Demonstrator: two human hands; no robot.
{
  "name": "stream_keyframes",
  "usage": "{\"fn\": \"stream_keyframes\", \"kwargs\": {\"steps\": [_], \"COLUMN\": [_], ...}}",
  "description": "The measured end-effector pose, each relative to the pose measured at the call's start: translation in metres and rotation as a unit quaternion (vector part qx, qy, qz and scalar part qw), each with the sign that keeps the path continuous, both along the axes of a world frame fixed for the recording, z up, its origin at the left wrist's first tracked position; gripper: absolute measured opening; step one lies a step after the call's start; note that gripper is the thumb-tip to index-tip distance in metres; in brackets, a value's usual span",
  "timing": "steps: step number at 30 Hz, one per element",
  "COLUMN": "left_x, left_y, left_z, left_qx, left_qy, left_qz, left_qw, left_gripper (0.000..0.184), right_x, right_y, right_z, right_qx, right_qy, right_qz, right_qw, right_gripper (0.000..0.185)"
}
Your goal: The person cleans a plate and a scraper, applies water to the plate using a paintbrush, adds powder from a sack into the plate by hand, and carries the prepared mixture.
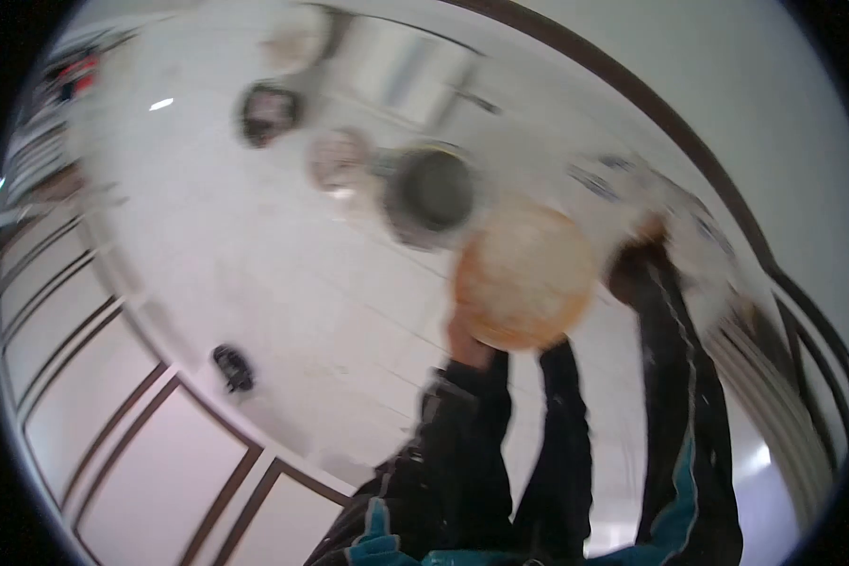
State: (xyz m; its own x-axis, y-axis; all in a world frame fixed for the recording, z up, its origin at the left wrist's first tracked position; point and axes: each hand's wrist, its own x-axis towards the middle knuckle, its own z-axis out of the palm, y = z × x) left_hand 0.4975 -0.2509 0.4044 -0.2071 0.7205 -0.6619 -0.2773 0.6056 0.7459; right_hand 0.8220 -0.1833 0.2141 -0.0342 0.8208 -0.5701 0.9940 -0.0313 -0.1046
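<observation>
My left hand (pixel 466 338) grips the near left rim of a round orange basin (pixel 528 275). Its pale, whitish inside faces up toward me, and blur hides whether that is a powdery content or the bare surface. To the right of the basin, my right hand (pixel 643 253) is smeared by motion beside a white plastic bag with blue print (pixel 684 212); its fingers cannot be made out. Just beyond the basin stands a grey round pot (pixel 431 191) on the floor.
Left of the pot is a pinkish round container (pixel 340 158). Farther off are a dark bowl (pixel 269 114), a whitish round vessel (pixel 294 40) and a white box (pixel 401 71). A small black object (pixel 233 368) lies on the tiled floor (pixel 292 274). Brown-framed white cabinets (pixel 170 472) line the left.
</observation>
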Motion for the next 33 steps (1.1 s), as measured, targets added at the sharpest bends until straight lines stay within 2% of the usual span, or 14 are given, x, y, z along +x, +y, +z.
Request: {"fn": "stream_keyframes", "kwargs": {"steps": [1, 2, 4, 5, 6, 7, 10, 11, 14, 16, 23, 27, 31, 33], "left_x": [0.001, 0.011, 0.022, 0.006, 0.001, -0.007, -0.038, 0.009, 0.011, 0.021, 0.032, 0.047, 0.042, 0.041], "left_y": [-0.001, 0.005, 0.017, -0.005, 0.018, 0.018, 0.011, 0.007, 0.007, 0.013, 0.028, 0.027, 0.035, 0.032], "left_z": [-0.007, -0.005, 0.007, -0.021, 0.027, 0.039, 0.029, 0.016, 0.021, 0.022, 0.03, 0.028, 0.046, 0.044], "left_qx": [0.001, 0.03, 0.039, 0.035, -0.008, 0.004, -0.03, -0.014, -0.02, -0.052, -0.026, 0.02, 0.033, 0.031], "left_qy": [0.05, -0.078, -0.31, -0.294, -0.28, -0.261, -0.296, -0.286, -0.283, -0.262, -0.29, -0.213, -0.033, -0.001], "left_qz": [-0.065, 0.029, 0.158, 0.123, 0.138, 0.133, 0.152, 0.141, 0.152, 0.181, 0.134, 0.113, -0.038, -0.068], "left_qw": [0.997, 0.996, 0.937, 0.947, 0.95, 0.956, 0.942, 0.948, 0.947, 0.947, 0.947, 0.97, 0.998, 0.997], "left_gripper": [0.044, 0.052, 0.067, 0.07, 0.071, 0.072, 0.073, 0.073, 0.073, 0.061, 0.057, 0.057, 0.049, 0.046], "right_x": [-0.002, -0.003, -0.003, -0.005, -0.004, -0.003, -0.006, 0.022, 0.025, 0.031, 0.043, 0.05, 0.056, 0.054], "right_y": [0.006, 0.008, 0.018, 0.019, 0.02, 0.019, 0.024, 0.012, 0.007, 0.003, -0.014, -0.042, -0.06, -0.064], "right_z": [-0.013, -0.026, -0.046, -0.051, -0.05, -0.047, -0.035, -0.053, -0.042, -0.04, -0.026, -0.017, 0.022, 0.032], "right_qx": [0.003, 0.004, 0.006, 0.003, 0.003, 0.0, -0.007, -0.011, -0.006, -0.004, 0.021, 0.058, 0.102, 0.129], "right_qy": [0.005, 0.008, 0.006, -0.003, -0.015, -0.023, -0.037, -0.025, -0.021, -0.012, 0.042, 0.106, 0.143, 0.174], "right_qz": [0.002, 0.003, -0.001, 0.003, -0.001, -0.009, -0.026, -0.043, -0.064, -0.079, -0.134, -0.184, -0.202, -0.205], "right_qw": [1.0, 1.0, 1.0, 1.0, 1.0, 1.0, 0.999, 0.999, 0.998, 0.997, 0.99, 0.976, 0.964, 0.955], "right_gripper": [0.034, 0.035, 0.035, 0.036, 0.036, 0.036, 0.037, 0.038, 0.039, 0.04, 0.043, 0.045, 0.047, 0.048]}}
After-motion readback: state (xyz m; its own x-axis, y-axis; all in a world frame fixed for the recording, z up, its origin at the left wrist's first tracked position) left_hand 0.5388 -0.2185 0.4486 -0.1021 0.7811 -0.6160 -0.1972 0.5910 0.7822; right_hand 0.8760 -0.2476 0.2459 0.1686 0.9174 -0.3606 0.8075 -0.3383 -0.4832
